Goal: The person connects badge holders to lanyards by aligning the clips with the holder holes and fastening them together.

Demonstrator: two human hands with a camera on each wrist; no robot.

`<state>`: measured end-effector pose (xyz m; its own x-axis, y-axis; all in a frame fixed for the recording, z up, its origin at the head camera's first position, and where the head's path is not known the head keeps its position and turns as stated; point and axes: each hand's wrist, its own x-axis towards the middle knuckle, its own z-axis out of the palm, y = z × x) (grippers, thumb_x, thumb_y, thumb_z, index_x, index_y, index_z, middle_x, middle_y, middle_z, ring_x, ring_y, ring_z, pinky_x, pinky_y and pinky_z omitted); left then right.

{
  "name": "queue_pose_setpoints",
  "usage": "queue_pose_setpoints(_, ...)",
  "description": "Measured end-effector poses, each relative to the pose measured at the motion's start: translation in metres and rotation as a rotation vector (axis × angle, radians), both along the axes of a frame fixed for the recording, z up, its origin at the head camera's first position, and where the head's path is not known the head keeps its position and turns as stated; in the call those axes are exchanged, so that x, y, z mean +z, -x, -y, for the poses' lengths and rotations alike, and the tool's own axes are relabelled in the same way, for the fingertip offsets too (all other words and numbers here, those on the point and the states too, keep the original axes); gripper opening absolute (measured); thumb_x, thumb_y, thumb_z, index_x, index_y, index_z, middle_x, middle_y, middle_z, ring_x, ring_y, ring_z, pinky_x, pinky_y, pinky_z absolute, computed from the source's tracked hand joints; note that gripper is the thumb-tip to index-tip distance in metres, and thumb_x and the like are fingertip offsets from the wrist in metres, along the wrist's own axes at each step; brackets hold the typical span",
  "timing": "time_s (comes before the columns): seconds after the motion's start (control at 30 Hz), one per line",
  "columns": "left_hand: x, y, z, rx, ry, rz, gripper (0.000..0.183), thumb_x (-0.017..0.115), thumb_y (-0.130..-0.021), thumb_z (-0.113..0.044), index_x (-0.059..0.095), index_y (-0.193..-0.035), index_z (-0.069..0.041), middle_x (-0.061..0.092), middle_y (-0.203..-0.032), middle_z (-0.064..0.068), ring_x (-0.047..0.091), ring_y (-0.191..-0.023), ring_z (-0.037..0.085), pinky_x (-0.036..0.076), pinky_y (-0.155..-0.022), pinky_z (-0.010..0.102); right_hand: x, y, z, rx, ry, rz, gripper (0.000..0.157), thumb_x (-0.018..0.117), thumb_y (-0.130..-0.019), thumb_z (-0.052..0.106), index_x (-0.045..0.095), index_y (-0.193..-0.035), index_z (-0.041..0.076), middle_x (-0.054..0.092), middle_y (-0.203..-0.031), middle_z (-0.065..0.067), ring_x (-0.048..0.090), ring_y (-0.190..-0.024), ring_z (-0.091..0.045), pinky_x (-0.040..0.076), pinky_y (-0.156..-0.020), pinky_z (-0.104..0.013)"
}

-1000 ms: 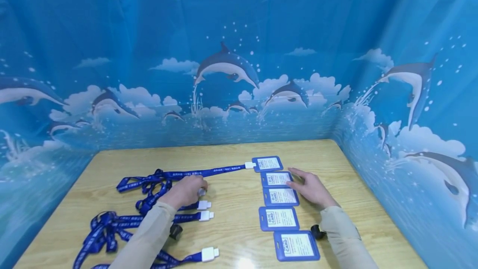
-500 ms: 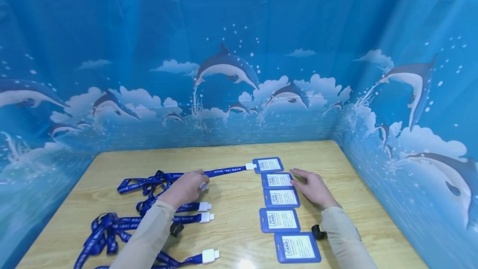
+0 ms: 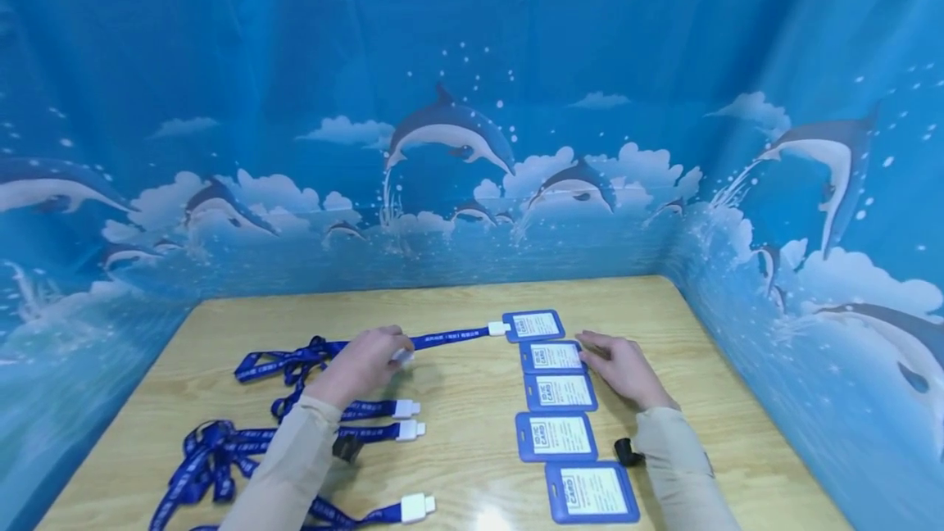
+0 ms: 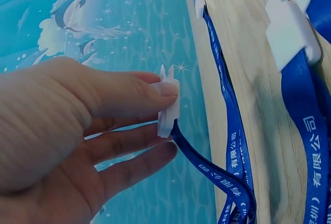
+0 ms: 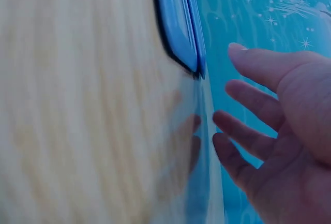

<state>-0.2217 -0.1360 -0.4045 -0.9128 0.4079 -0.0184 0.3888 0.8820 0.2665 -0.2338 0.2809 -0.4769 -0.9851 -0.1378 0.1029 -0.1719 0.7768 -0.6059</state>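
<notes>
My left hand (image 3: 363, 367) pinches a white plastic clip (image 4: 169, 107) between thumb and fingers, its blue lanyard strap (image 4: 207, 168) trailing down. In the head view the hand is above the strap at the back left. Open, with fingers spread, my right hand (image 3: 625, 369) is beside the right edge of a blue card holder (image 3: 553, 356), second from the back. Its thumb tip is right at that edge. A blurred blue holder corner (image 5: 178, 25) shows ahead of the thumb in the right wrist view. The rearmost card holder (image 3: 534, 324) has a lanyard clip (image 3: 498, 329) at its slot.
Three more card holders (image 3: 562, 392) run in a column toward the front. Several blue lanyards (image 3: 210, 453) lie tangled at the left, their white clips (image 3: 417, 508) pointing right. A dolphin-print curtain (image 3: 472, 105) stands behind the wooden table (image 3: 472, 408) and along its sides.
My left hand has lifted the clip slightly, away from the front of the table. My right thumb has drawn back a little from over the second card holder to its edge.
</notes>
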Motion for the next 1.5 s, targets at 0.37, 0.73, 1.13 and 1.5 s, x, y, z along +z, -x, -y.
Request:
queue_pose_setpoints(0.37,0.0067,-0.0015,0.0033,0.003,-0.032,-0.048,0.023,0.073,-0.092,-0.008,0.074,-0.116,-0.011,0.070,-0.113,0.004,0.068,-0.100,0.021,0.061,-0.088,0.037,0.0047,0.0033,0.0024,0.030,-0.052,0.049,0.037,0.068,-0.097,0.020,0.066,-0.132,0.010,0.058,-0.143,-0.019,0.049,-0.136,-0.044,0.037,-0.115,-0.063)
queue_pose_setpoints(0.73,0.0025,-0.0021,0.0045,0.013,-0.079,-0.070,0.023,0.076,-0.091,-0.010,0.074,-0.114,-0.010,0.071,-0.109,0.004,0.069,-0.100,0.020,0.061,-0.086,0.036,-0.0001,0.0009,0.0030,0.042,-0.063,0.052,0.030,0.068,-0.097,0.021,0.071,-0.125,0.011,0.059,-0.143,-0.016,0.049,-0.136,-0.045,0.037,-0.114,-0.064)
queue_pose_setpoints(1.13,0.0071,-0.0010,0.0079,0.032,-0.118,-0.111,0.023,0.076,-0.090,-0.009,0.074,-0.113,-0.009,0.070,-0.106,0.003,0.069,-0.096,0.019,0.062,-0.083,0.035,-0.0030,0.0037,0.0028,0.040,-0.058,0.035,0.029,0.068,-0.097,0.020,0.071,-0.124,0.011,0.060,-0.141,-0.015,0.051,-0.135,-0.044,0.038,-0.113,-0.063)
queue_pose_setpoints(1.5,0.0097,0.0013,0.0070,0.051,-0.129,-0.105,0.023,0.074,-0.092,-0.014,0.074,-0.115,-0.009,0.070,-0.110,0.004,0.068,-0.100,0.021,0.062,-0.086,0.037,0.0003,0.0035,0.0033,0.026,-0.052,0.115,0.045,0.073,-0.093,0.023,0.063,-0.134,0.007,0.056,-0.145,-0.018,0.046,-0.138,-0.044,0.036,-0.116,-0.062)
